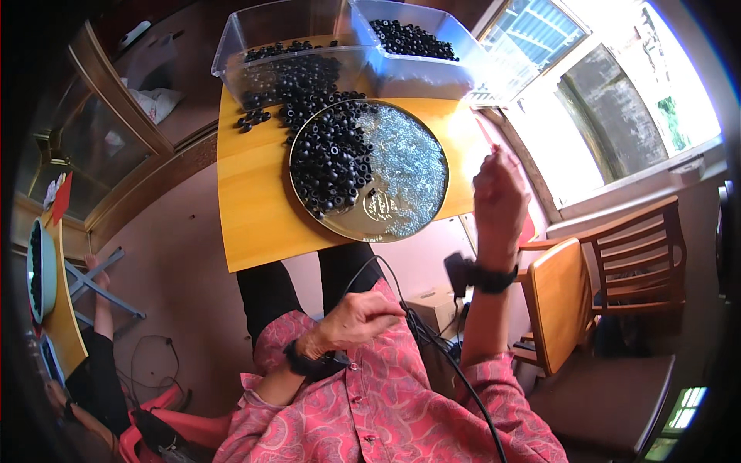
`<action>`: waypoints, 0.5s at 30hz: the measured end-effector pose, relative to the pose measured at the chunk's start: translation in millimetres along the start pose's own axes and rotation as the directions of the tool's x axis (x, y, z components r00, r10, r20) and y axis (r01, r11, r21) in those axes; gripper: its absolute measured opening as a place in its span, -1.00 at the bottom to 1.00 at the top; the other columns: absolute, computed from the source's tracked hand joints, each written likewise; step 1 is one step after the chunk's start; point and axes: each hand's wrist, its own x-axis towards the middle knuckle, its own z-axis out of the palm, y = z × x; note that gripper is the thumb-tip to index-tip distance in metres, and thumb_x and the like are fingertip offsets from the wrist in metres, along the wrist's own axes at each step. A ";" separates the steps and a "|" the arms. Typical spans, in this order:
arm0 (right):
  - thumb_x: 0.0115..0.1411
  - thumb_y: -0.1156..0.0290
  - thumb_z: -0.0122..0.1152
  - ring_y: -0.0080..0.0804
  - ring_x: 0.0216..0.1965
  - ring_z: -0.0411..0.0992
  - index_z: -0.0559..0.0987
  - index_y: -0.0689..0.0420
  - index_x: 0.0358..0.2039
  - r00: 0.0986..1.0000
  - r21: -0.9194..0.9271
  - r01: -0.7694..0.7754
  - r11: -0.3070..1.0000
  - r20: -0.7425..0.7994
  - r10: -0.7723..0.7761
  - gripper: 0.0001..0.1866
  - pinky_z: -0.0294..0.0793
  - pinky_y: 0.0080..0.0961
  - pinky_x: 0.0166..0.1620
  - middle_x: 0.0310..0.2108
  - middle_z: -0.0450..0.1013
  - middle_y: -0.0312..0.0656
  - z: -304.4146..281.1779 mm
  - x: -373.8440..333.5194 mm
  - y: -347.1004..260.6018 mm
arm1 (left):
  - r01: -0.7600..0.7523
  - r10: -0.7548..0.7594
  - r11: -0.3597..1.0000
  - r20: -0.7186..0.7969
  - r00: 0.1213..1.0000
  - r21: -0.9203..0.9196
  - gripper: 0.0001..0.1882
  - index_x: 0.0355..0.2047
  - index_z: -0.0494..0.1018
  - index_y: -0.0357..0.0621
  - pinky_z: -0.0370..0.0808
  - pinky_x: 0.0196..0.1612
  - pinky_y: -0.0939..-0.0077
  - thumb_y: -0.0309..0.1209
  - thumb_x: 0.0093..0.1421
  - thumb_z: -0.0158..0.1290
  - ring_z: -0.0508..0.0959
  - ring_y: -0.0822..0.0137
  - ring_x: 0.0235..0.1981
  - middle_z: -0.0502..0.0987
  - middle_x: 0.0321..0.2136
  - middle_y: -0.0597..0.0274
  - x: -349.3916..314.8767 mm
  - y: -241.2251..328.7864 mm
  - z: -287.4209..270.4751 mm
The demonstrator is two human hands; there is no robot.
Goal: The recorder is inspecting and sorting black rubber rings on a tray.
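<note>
My left hand (356, 320) is in front of my shirt, above my lap. Its thumb and fingers are pressed together, pointing right, and whatever they may hold is too small to make out. My right hand (500, 189) is raised beside the table's right edge, slightly blurred, with its fingertips pinched on something I cannot make out. Ahead of both hands, a round shiny tray (370, 228) lies on the yellow table (255, 224). Small black hollow caps (328, 158) cover its left part. Tiny clear bead-like pieces (409, 162) cover its right part.
Loose black pieces spill from a clear bin (231, 54) behind the tray; a second bin (421, 77) holds more. A window (610, 100) and wooden chairs (559, 301) stand at right. A cable crosses my lap. At far left, another person's arm (93, 424) shows by a second table.
</note>
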 end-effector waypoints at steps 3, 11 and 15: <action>0.30 0.51 0.06 -0.69 -0.49 0.35 0.54 0.29 -0.14 0.956 0.064 -0.291 0.954 0.061 0.288 -0.82 0.34 -0.76 -0.44 -0.42 0.47 -0.29 24.6 -40.1 -1.6 | 0.291 -0.346 0.900 -0.125 0.930 -0.325 -0.84 -0.19 0.55 -0.28 0.48 -0.34 0.68 -0.51 0.24 0.08 0.51 0.59 -0.43 0.54 -0.45 0.37 -5.5 11.0 -20.4; 0.10 0.56 0.25 -0.32 -0.51 0.50 0.58 0.13 -0.35 0.948 -0.561 0.153 0.814 0.315 0.039 -0.91 0.44 -0.46 -0.47 -0.41 0.44 -0.18 57.9 -77.7 36.2 | 0.212 -0.459 0.784 -0.315 0.831 -0.583 -0.81 -0.20 0.51 -0.31 0.53 -0.41 0.67 -0.43 0.25 0.11 0.53 0.55 -0.50 0.57 -0.42 0.23 -12.5 -3.3 -37.0; 0.13 0.37 0.24 -0.15 -0.44 0.49 0.58 0.06 -0.34 0.945 -0.723 0.248 0.644 0.327 0.004 -0.90 0.44 -0.26 -0.41 -0.37 0.43 -0.15 68.5 -72.4 51.1 | 0.163 -0.455 0.765 -0.346 0.820 -0.623 -0.82 -0.24 0.51 -0.32 0.55 -0.43 0.65 -0.44 0.23 0.13 0.53 0.51 -0.51 0.57 -0.44 0.20 -12.6 -7.6 -37.6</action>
